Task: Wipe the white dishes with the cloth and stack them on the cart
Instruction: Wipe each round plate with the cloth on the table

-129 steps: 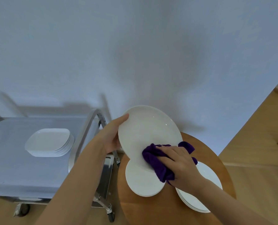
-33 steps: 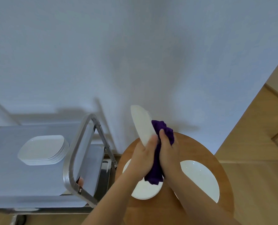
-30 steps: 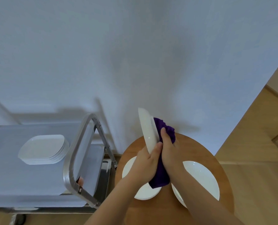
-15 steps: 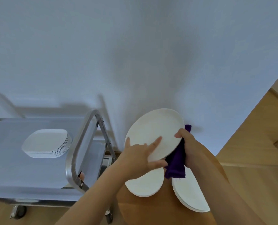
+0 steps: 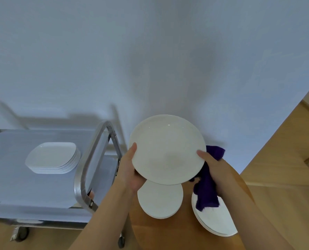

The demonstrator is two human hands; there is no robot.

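Note:
I hold a round white plate (image 5: 167, 148) face up above the wooden table (image 5: 168, 230). My left hand (image 5: 130, 170) grips its left rim, thumb on top. My right hand (image 5: 210, 164) grips its right rim and also holds the purple cloth (image 5: 206, 188), which hangs below the plate. On the table lie a smaller white plate stack (image 5: 160, 200) and, at the right, another white plate stack (image 5: 216, 221), partly hidden by my right arm. A stack of several squarish white dishes (image 5: 53, 157) sits on the cart (image 5: 23, 192).
The cart's metal handle (image 5: 88, 165) rises between the cart top and the table. A white wall stands close behind. Wooden floor shows at the right, and a cart wheel (image 5: 20, 234) at the bottom left.
The plate went from edge-on, with the cloth rubbing its back, to lying nearly flat and face up. My left hand shifted from the plate's face to its left rim.

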